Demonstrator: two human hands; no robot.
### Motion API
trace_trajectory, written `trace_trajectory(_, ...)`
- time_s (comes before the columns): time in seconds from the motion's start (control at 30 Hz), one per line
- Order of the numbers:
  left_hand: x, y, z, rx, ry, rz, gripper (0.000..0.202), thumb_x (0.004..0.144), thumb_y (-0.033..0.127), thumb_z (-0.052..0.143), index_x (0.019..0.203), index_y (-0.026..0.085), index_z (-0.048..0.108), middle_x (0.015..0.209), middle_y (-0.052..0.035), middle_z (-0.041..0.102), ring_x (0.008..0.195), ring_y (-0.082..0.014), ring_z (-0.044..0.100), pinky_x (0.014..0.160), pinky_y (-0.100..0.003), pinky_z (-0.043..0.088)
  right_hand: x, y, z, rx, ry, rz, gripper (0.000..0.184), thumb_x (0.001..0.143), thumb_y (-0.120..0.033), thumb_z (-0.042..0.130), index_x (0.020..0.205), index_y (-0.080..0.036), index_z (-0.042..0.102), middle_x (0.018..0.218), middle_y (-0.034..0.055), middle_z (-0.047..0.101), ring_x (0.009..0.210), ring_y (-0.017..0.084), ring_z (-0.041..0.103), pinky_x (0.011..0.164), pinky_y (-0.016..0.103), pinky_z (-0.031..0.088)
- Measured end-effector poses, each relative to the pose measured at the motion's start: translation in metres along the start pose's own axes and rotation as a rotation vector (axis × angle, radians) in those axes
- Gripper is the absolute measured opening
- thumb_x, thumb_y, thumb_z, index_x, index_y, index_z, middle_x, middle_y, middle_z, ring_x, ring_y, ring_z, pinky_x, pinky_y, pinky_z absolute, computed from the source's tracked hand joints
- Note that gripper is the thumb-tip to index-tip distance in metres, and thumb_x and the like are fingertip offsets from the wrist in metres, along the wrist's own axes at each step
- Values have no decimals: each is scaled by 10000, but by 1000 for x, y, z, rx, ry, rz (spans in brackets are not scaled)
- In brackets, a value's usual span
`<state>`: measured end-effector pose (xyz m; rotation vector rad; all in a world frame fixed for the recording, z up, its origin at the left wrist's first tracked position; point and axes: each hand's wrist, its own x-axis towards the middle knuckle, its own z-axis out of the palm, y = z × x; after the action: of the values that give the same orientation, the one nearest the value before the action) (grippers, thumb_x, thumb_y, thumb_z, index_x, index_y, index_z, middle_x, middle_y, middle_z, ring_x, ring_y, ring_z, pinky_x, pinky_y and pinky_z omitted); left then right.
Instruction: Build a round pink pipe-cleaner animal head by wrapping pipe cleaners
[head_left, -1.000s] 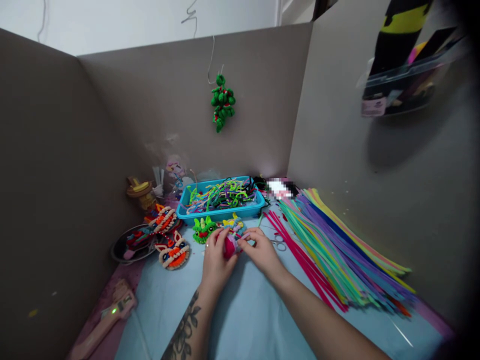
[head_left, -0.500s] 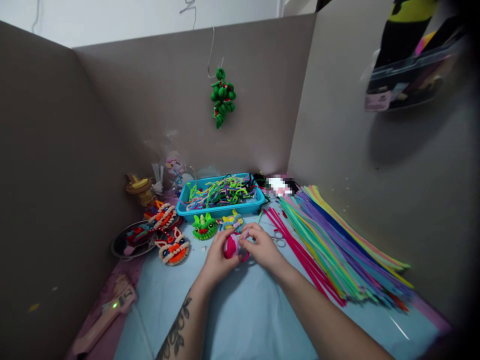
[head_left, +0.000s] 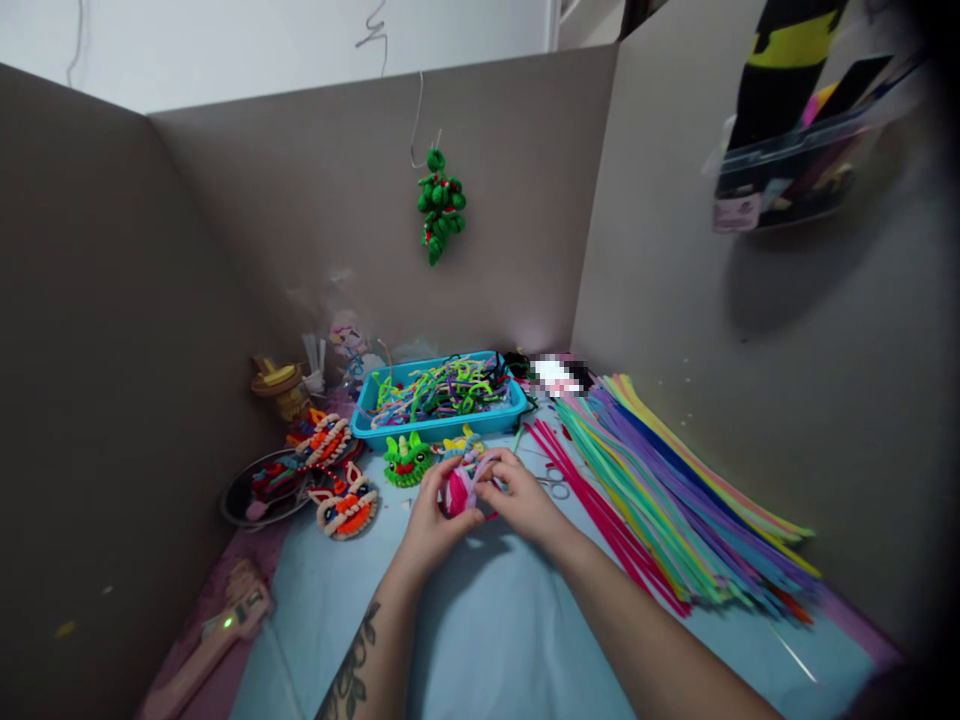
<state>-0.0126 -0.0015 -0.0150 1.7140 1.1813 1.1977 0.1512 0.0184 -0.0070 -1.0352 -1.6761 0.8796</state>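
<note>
My left hand (head_left: 435, 517) is closed around a small pink and lilac pipe-cleaner piece (head_left: 457, 492), with the thumb below it and the fingers above. From the right, my right hand (head_left: 519, 497) pinches a lilac pipe cleaner (head_left: 486, 464) that bends up from the piece. Both hands are close together above the light blue cloth (head_left: 480, 620). Just beyond them are a green pipe-cleaner animal head (head_left: 407, 461) and a yellow and blue one (head_left: 461, 443), the latter partly hidden by my fingers. Scissors (head_left: 555, 482) lie to the right of my right hand.
A blue tray (head_left: 427, 432) of pipe-cleaner scraps stands at the back. Long coloured pipe cleaners (head_left: 660, 490) spread on the right. Orange and cream heads (head_left: 349, 507) and a round dish (head_left: 244, 515) are left, with a pink glue gun (head_left: 225, 625) nearer. Grey panels (head_left: 315, 200) enclose the table.
The lilac pipe cleaner now stands up in a visible bend between my hands, and the held piece has turned slightly. The whole view has shifted a little.
</note>
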Motion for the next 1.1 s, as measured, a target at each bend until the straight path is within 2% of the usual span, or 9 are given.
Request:
trace_trajectory(0.1, 0, 1, 0, 36, 4, 0, 436, 768, 343, 635, 1178, 222, 548, 1263, -112, 511, 1187, -256, 482, 912, -378, 448, -1, -3, -2, -71, -28, -52, 123, 790, -127, 514, 711, -191, 584, 972, 56, 516, 1023, 207, 494, 949, 384, 373)
trace_trajectory(0.17, 0, 4, -1, 84, 13, 43, 268, 820, 321, 566, 1063, 216, 609, 1217, -103, 534, 1172, -236, 487, 946, -383, 418, -3, -5, -4, -135, -55, -109, 146, 802, -108, 491, 732, -195, 585, 992, 59, 511, 1045, 211, 471, 948, 393, 372)
trace_trajectory(0.3, 1, 12, -2, 124, 2, 138, 125, 839, 278, 536, 867, 189, 618, 1018, -84, 605, 1012, -208, 557, 936, -378, 404, -5, -7, -4, -188, -83, -164, 131, 804, -120, 529, 754, -210, 610, 1013, 56, 496, 1071, 219, 449, 952, 408, 370)
trace_trajectory(0.4, 0, 16, -3, 168, -33, 120, 120, 837, 288, 542, 810, 187, 601, 920, -64, 604, 927, -200, 560, 874, -352, 421, -5, -4, -4, -186, -69, -142, 117, 805, -133, 548, 762, -212, 623, 1010, 59, 495, 1069, 224, 451, 947, 417, 370)
trace_trajectory(0.6, 1, 17, -2, 147, -112, 45, 196, 847, 329, 513, 780, 175, 613, 881, -59, 569, 908, -203, 525, 853, -331, 403, -2, 5, -4, -183, -85, -132, 90, 801, -159, 565, 762, -210, 628, 1034, 61, 504, 1100, 229, 442, 963, 419, 355)
trace_trajectory(0.8, 0, 13, 1, 84, -59, 23, 227, 842, 355, 516, 728, 171, 587, 883, -49, 526, 887, -191, 507, 839, -311, 394, -2, 4, -3, -114, -103, -71, 82, 781, -153, 567, 749, -200, 626, 1058, 67, 509, 1113, 229, 458, 971, 411, 354)
trace_trajectory(0.97, 1, 13, 1, 30, -107, 29, 246, 836, 395, 527, 779, 175, 621, 934, -57, 523, 937, -203, 495, 881, -322, 375, -4, -1, 0, -67, -55, -111, 109, 756, -113, 565, 705, -198, 611, 1027, 54, 487, 1097, 213, 469, 967, 383, 357)
trace_trajectory(1.1, 2, 11, -1, -96, -121, -37, 312, 801, 460, 559, 726, 166, 633, 903, -55, 517, 896, -204, 497, 862, -327, 385, -6, -5, 3, -31, -21, -125, 118, 766, -103, 547, 708, -196, 592, 1010, 49, 466, 1063, 204, 476, 953, 379, 368)
